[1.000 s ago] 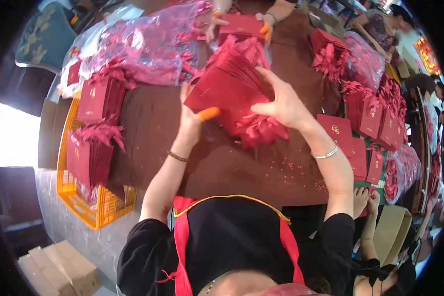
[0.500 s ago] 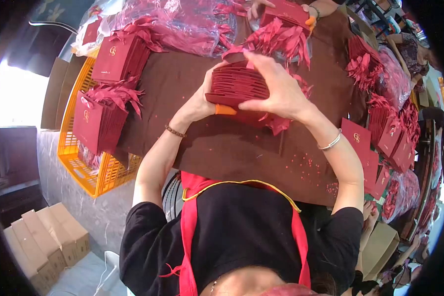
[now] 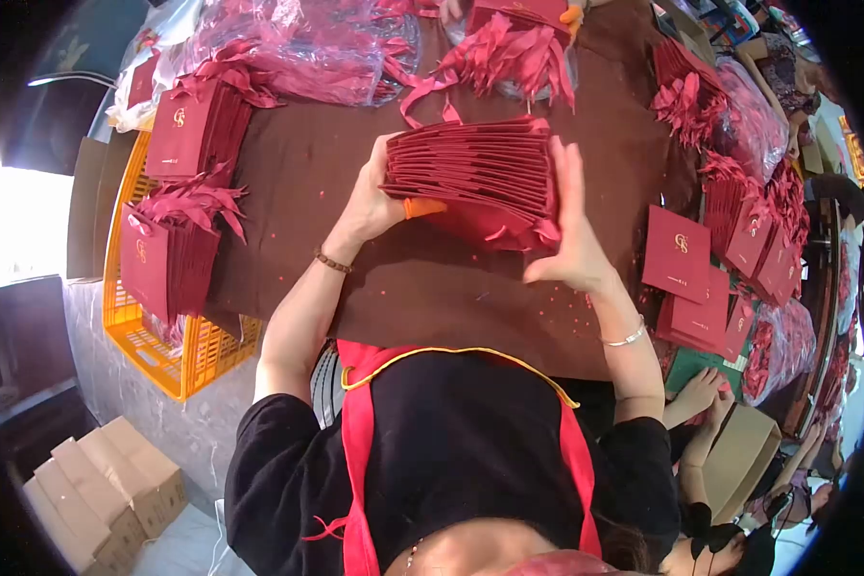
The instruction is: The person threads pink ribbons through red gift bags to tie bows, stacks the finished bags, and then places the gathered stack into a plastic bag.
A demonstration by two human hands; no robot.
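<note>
A thick stack of dark red paper bags [image 3: 470, 171] is in front of me above the brown-covered table, its layered edges facing me. My left hand [image 3: 372, 200] grips the stack's left end, with an orange cover on the thumb under the lower edge. My right hand [image 3: 578, 235] lies along the stack's right end, fingers stretched out flat and thumb spread away from it. Red ribbon shows below the stack and near its right corner. The fingertips behind the stack are hidden.
More ribboned red bags [image 3: 187, 130] stand at the left by a yellow crate [image 3: 149, 355]. Plastic-wrapped ribbons [image 3: 307, 48] lie at the back. Another person's hand with an orange finger cover [image 3: 572, 13] holds bags opposite. Loose bags [image 3: 677, 248] and a co-worker's hands [image 3: 701, 394] are at right.
The stack now spreads wider and more of its edges show. My right hand has moved right and down, from curving over the stack to lying along its end. The whole view has shifted slightly.
</note>
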